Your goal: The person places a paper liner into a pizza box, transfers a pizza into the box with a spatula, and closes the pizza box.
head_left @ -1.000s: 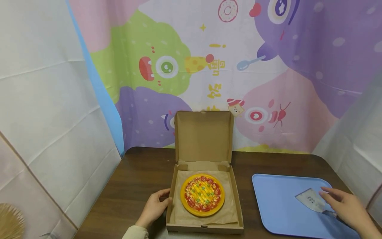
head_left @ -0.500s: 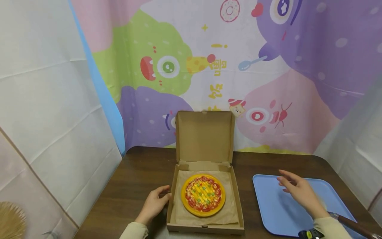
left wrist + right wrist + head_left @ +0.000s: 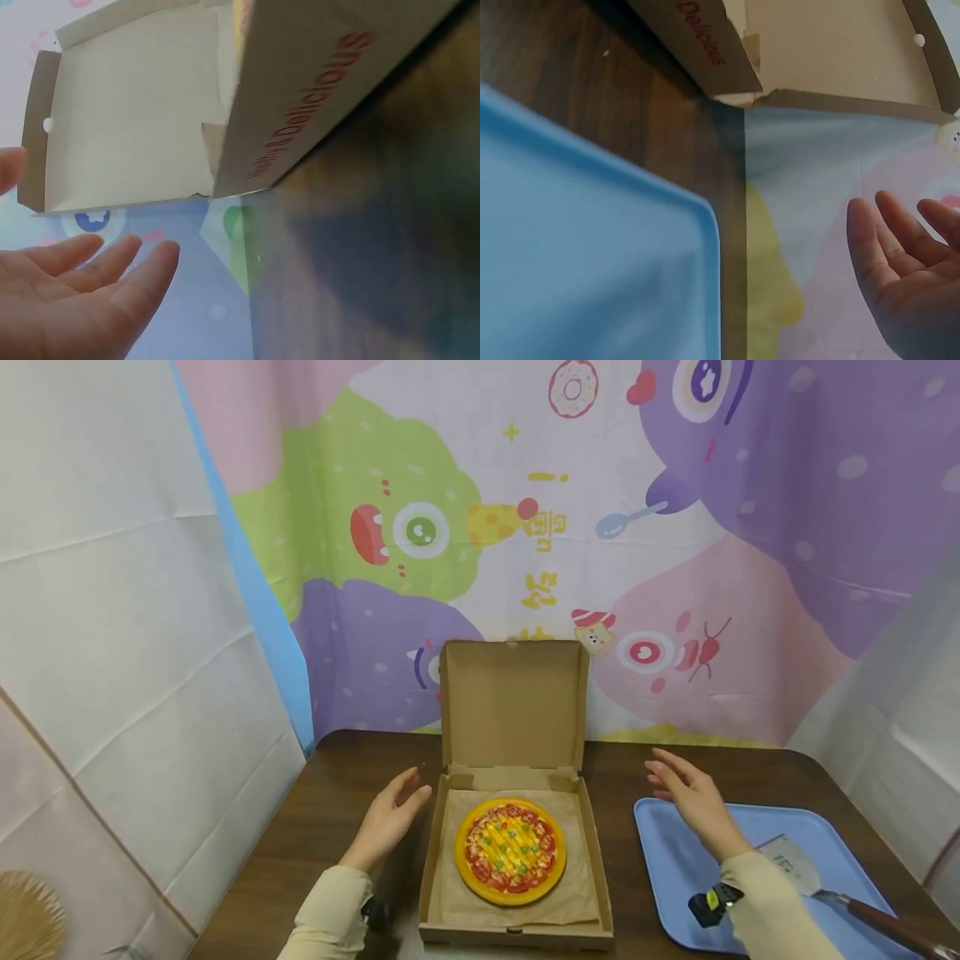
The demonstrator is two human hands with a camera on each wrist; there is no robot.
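Note:
An open cardboard pizza box [image 3: 516, 933] stands mid-table in the head view, its lid [image 3: 514, 703] raised against the backdrop. Inside, a round pizza [image 3: 510, 852] with a yellow rim lies on brown paper [image 3: 555, 913]. My left hand [image 3: 386, 822] is just left of the box, apart from it, fingers loosely extended and holding nothing; the left wrist view shows the fingers [image 3: 150, 281] beside the raised lid. My right hand [image 3: 696, 806] hovers over the tray's far left corner, fingers relaxed, nothing held. In the right wrist view, this hand [image 3: 919, 277] is clear of the box.
A blue tray [image 3: 675, 906] lies on the right of the dark wooden table [image 3: 360, 760]. On it rests a pizza server [image 3: 795, 864] with a brown handle, partly behind my right sleeve [image 3: 772, 902]. A cartoon-print curtain [image 3: 570, 568] hangs behind the table.
My right hand has moved left and away from me, leaving the pizza server on the tray. My left hand has come off the box's left side and shifted up and forward.

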